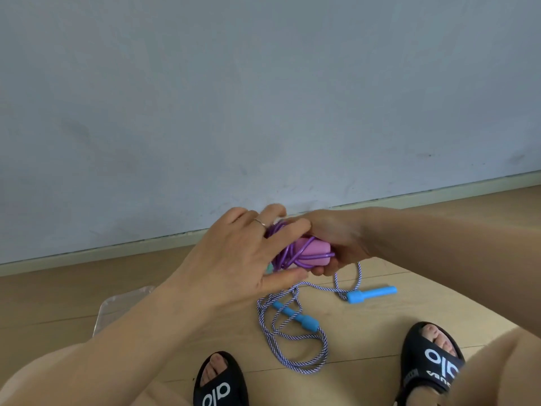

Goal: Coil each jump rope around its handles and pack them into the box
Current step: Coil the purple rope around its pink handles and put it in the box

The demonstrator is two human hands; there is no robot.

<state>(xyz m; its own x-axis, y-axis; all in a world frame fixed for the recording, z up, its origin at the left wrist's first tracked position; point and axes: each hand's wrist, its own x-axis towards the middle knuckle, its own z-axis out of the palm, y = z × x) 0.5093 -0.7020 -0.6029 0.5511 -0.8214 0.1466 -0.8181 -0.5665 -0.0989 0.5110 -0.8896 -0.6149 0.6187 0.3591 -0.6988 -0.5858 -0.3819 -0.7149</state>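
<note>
A purple jump rope [295, 253] is wound around its pink handles [317, 249], held above the floor. My right hand [339, 241] grips the handle bundle from the right side. My left hand [248, 259] covers the bundle's left end, fingers curled over the purple coils and thumb beneath. A second jump rope [292, 341], white and purple striped, lies loose on the wooden floor below, with two blue handles [371, 293] [295, 315] apart from each other. A clear plastic box [123, 306] shows at the left, partly hidden by my left forearm.
A grey wall with a pale baseboard [87, 253] runs across just behind the hands. My two feet in black sandals [222, 382] [430, 358] rest on the floor on either side of the loose striped rope.
</note>
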